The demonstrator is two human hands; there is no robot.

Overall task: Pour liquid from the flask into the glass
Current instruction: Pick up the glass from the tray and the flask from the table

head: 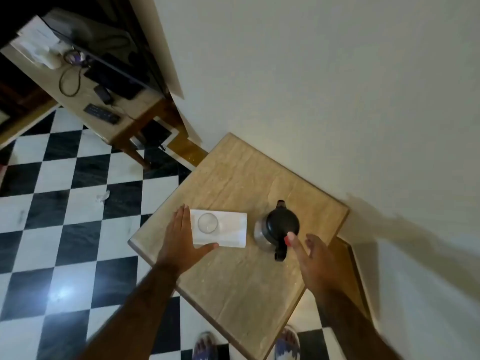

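Note:
A steel flask [276,227] with a black lid, spout and handle stands upright on a small beige table [233,276]. To its left a clear glass [207,222] sits on a white rectangular tray [231,235]. My left hand [181,237] lies flat against the tray's left edge, with the thumb along its near side. Fingers spread, my right hand [311,258] hovers just right of the flask's handle, one fingertip at the lid's rim. It holds nothing.
The table stands against a white wall [324,87], above a black-and-white checkered floor [65,229]. A second table [85,94] at the far left carries a monitor, cables and a remote. My sandalled feet [207,345] show at the table's near corner.

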